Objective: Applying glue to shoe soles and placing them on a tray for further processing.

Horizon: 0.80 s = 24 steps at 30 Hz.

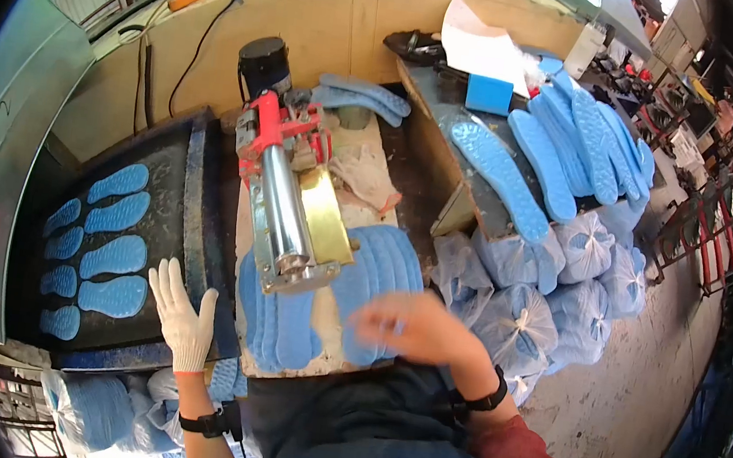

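My left hand (pixel 181 311), in a white knit glove with an orange cuff, is open with fingers stretched out and holds nothing. It hovers at the right edge of a black conveyor bed (pixel 170 205), beside several light blue shoe insoles (pixel 114 255) lying in rows. My bare right hand (pixel 414 326) is smeared by motion, so its fingers cannot be made out. It is over the front of a fanned stack of blue insoles (pixel 386 254). Left of that stack, another blue stack (pixel 282 333) lies partly under a roller machine (pixel 282 205) with red brackets and a brass-coloured plate.
On the dark side table (pixel 472 187) at the right, more insoles (pixel 571 130), a blue box (pixel 489 95) and white paper (pixel 481 42) lie. Tied plastic bags (pixel 515 325) of blue pieces crowd the floor below. A black motor (pixel 264 61) stands behind the roller.
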### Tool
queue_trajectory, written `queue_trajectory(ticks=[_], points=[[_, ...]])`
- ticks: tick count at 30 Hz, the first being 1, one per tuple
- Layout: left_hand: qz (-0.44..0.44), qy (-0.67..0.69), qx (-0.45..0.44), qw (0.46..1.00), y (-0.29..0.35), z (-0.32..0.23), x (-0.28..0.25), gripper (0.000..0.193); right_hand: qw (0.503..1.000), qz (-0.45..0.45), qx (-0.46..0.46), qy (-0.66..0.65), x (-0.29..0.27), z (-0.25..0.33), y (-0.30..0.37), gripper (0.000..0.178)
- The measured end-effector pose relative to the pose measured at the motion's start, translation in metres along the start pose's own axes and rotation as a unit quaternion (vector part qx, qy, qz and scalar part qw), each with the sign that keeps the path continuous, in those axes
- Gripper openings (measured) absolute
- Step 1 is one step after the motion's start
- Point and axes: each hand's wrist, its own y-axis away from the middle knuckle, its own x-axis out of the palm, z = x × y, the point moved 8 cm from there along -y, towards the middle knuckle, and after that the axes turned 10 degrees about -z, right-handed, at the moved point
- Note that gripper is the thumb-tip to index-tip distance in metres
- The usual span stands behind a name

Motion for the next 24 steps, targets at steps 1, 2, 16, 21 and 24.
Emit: queue_trajectory(ticks=[1, 2, 16, 21, 24], points=[[0.000, 0.011, 0.002, 1.000, -0.002, -0.003, 0.001, 0.075, 0.994, -0.105, 0.028, -0.002, -0.016, -0.032, 0.000, 0.018], [-0.003, 0.019, 0.003, 1.000, -0.005, -0.008, 0.003, 0.075, 0.977, -0.206, 0.054, -0.005, -0.035, -0.067, 0.002, 0.017], [-0.026, 0.013, 0.021, 0.999, 0.001, -0.001, -0.002, 0.068, 0.927, -0.253, 0.193, 0.198, -0.002, -0.180, 0.011, 0.089], [-0.019, 0.015, 0.039, 0.999, 0.001, -0.012, 0.003, 0.067, 0.928, -0.231, 0.279, 0.092, -0.002, -0.188, 0.011, 0.099], [-0.019, 0.014, 0.037, 0.999, 0.002, -0.013, 0.003, 0.067, 0.925, -0.265, 0.259, 0.080, -0.002, -0.204, 0.008, 0.102]])
